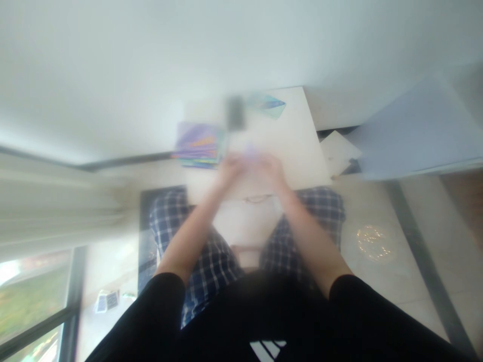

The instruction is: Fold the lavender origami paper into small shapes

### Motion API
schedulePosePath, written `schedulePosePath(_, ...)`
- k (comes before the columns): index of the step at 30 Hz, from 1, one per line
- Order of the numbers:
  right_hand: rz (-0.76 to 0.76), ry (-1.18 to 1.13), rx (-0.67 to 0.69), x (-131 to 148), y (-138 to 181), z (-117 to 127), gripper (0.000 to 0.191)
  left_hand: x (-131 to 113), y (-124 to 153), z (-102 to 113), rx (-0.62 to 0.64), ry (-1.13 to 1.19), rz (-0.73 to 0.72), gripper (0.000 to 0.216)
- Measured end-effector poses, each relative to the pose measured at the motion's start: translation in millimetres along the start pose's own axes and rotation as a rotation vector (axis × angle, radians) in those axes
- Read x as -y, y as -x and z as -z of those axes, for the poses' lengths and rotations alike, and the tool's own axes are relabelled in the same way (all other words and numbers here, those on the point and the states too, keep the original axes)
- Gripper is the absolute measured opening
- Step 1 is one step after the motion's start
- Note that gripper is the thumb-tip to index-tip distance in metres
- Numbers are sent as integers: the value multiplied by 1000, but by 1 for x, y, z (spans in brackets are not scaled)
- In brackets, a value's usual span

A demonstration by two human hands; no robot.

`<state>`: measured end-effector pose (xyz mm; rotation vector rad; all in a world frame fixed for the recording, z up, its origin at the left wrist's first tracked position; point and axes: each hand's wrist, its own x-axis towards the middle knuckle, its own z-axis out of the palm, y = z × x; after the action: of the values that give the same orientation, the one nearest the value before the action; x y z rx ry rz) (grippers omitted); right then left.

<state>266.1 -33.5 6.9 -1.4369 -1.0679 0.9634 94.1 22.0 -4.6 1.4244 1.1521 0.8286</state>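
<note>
The middle of the view is hazy. My left hand (231,167) and my right hand (270,167) come close together over the white table (302,151). Between them is a small pale purple piece (250,151), which looks like paper, and the fingers of both hands seem closed on its sides. Its exact shape is too blurred to make out. To the left of my left hand lies a stack of colourful sheets (198,143), mostly purple on top. Beyond my hands are a blurred dark rectangular object (236,113) and a light blue folded paper (272,104).
The table's far side meets a pale wall (226,45). A large grey-white panel (418,136) stands to the right. On the floor lie a round glittering object (374,243) at right and some cards (107,301) at left, near a window (33,296).
</note>
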Motion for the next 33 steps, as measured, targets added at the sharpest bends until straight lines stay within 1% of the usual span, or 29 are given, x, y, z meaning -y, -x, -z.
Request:
schedulePosePath(2,16,-15,-4,-1,0,0,38,-2,1,-1,23,20,-11,30)
schedulePosePath(4,34,-39,4,-1,0,1,40,-4,3,-2,80,49,-6,35)
schedulePosePath(7,95,-40,55,-1,-1,3,37,-1,5,-2,127,86,22,39)
schedulePosePath(12,139,46,146,1,1,8,22,9,0,-3,44,108,51,37)
schedulePosePath(15,155,78,164,1,1,8,21,10,-1,-4,2,133,49,35)
schedulePosePath(17,181,91,157,0,1,7,24,9,-1,-5,-14,138,45,34)
schedulePosePath(19,186,94,144,-2,2,5,32,7,-2,-5,-33,128,40,32)
schedulePosePath(22,111,93,103,-3,3,2,41,2,0,-4,-55,78,75,26)
schedulePosePath(24,64,104,67,-4,3,1,42,-3,3,-3,-27,63,91,24)
schedulePosePath(27,52,109,32,-4,2,0,45,-9,7,-3,8,69,91,27)
schedulePosePath(31,58,83,38,-4,2,-1,44,-8,4,-4,-27,66,150,31)
schedulePosePath(33,69,72,37,-3,2,-1,45,-6,3,-4,-24,84,120,30)
